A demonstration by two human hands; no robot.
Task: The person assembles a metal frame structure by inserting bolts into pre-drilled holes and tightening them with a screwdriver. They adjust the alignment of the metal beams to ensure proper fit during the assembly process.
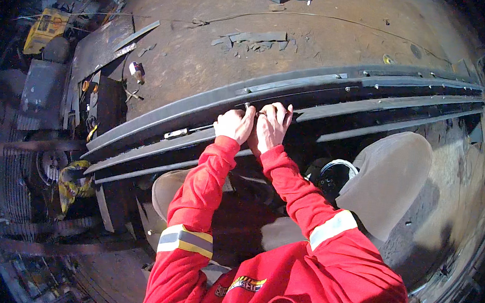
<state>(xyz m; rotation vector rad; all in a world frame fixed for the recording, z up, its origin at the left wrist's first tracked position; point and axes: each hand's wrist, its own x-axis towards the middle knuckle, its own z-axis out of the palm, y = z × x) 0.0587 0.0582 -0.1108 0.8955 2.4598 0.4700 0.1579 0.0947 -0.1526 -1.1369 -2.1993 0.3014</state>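
Observation:
Long dark metal bars lie side by side across the picture in front of me, with short strips and bolts along them. My left hand is closed at the middle of the bars, its fingers curled down by a small bolt end. Right against it, my right hand is closed too, with bent fingers pressed into the gap between the bars. Whatever the fingertips hold is hidden beneath the hands. A short light metal strip with holes sits on the bars left of my hands.
Beyond the bars, scrap metal pieces and a thin cable lie on the brown surface. A yellow box-shaped machine stands at the far left. Yellow gloves or cloth hang near the bars' left end. My knee is close on the right.

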